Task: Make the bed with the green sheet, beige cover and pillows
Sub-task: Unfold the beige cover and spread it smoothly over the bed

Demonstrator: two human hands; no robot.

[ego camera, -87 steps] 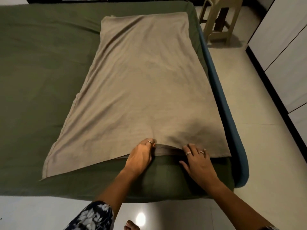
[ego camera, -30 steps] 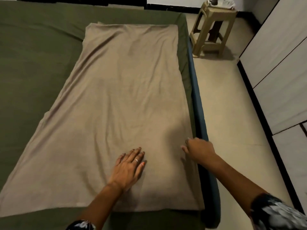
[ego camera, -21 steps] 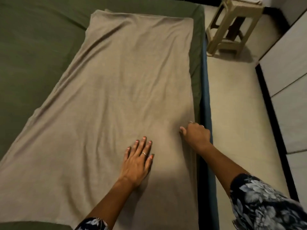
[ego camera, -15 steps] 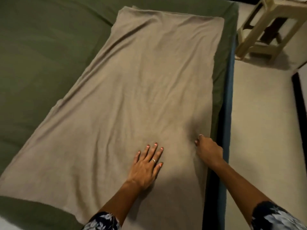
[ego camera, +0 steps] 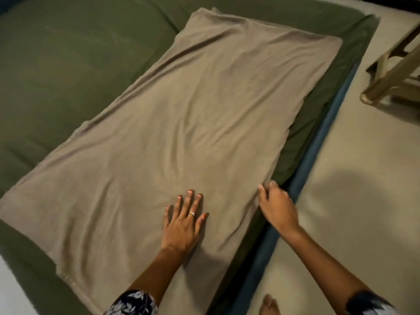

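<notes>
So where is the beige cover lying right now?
In the head view the beige cover lies spread on the green sheet, along the bed's right side, with the left hand flat on it.

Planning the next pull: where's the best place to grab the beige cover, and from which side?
Judging by its pose: the long edge of the beige cover beside the right hand, approached from the floor side. That edge lies free along the mattress border; the left hand presses the middle flat.
</notes>
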